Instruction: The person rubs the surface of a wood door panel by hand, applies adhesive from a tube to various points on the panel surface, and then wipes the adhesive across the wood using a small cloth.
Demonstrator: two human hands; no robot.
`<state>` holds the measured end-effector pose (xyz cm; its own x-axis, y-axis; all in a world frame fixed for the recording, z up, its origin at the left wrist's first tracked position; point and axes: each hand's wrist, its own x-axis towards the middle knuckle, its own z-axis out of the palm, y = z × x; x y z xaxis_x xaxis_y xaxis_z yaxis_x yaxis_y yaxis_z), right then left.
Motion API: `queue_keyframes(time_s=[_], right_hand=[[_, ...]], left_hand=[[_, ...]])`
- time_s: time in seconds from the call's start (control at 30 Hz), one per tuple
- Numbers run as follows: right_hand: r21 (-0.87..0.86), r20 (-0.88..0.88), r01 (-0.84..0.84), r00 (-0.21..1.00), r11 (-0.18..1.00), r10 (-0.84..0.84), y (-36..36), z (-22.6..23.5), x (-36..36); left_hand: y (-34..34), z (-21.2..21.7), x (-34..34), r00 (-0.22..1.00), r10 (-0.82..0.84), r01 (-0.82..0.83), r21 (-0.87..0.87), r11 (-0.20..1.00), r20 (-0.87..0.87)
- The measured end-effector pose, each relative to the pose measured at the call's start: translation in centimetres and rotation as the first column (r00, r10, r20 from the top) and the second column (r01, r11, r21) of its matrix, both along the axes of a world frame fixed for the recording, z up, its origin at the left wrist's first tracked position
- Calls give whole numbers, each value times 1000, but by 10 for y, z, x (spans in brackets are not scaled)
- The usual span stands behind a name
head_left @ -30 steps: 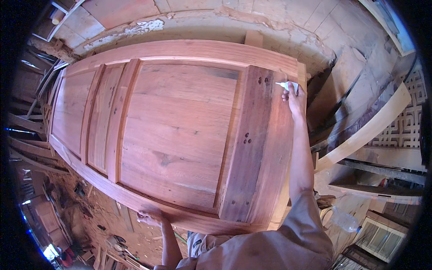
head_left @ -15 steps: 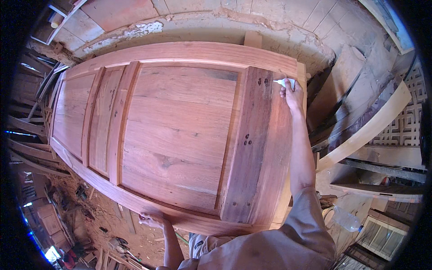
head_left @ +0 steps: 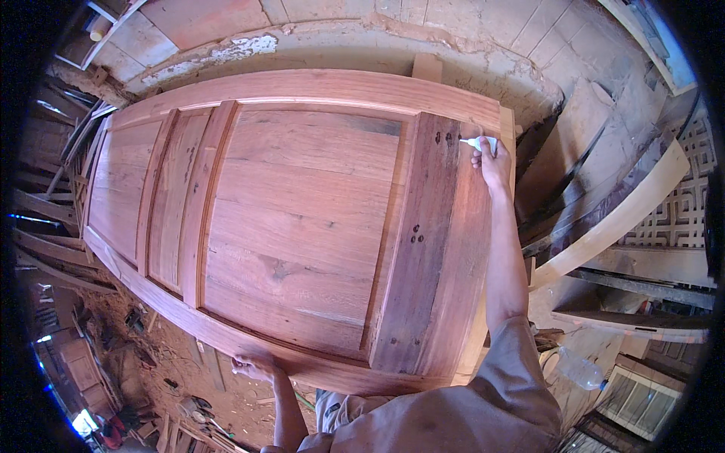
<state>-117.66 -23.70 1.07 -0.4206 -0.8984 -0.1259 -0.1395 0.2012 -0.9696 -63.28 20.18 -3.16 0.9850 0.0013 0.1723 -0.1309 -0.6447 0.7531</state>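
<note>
A large reddish wooden panelled door (head_left: 302, 226) lies flat in front of me and fills most of the view. My right hand (head_left: 492, 162) reaches to the door's far right corner and grips a small white squeeze tube (head_left: 480, 143), its nozzle pointing left at a pair of small dark holes (head_left: 443, 138) in the end rail. My left hand (head_left: 255, 366) rests on the door's near long edge, fingers curled over it. Another cluster of small holes (head_left: 414, 234) shows midway along the same rail.
A cracked plaster wall (head_left: 362, 38) runs behind the door. Curved pale timber pieces (head_left: 619, 219) and a lattice panel (head_left: 680, 211) lean at the right. A clear plastic bottle (head_left: 580, 370) lies at lower right. Wood scraps and shavings cover the dirt floor (head_left: 166, 377) at lower left.
My right hand has turned the tube so its nozzle points left toward the holes. My left hand has stayed on the near edge.
</note>
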Motion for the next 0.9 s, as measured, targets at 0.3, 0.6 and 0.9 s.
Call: queue_keyframes(time_s=[0.3, 0.6, 0.9], right_hand=[[-21, 29, 1, 1000, 1000, -1, 3, 0, 2], [-2, 8, -25, 1000, 1000, 25, 8, 3, 4], [6, 15, -30, 999, 1000, 30, 13, 4, 6]], left_hand=[[7, -11, 10, 997, 38, -47, -132, 990, -70], [13, -15, 15, 1000, 8, -9, -122, 992, -14], [12, -10, 12, 1000, 6, -6, -67, 998, 3]])
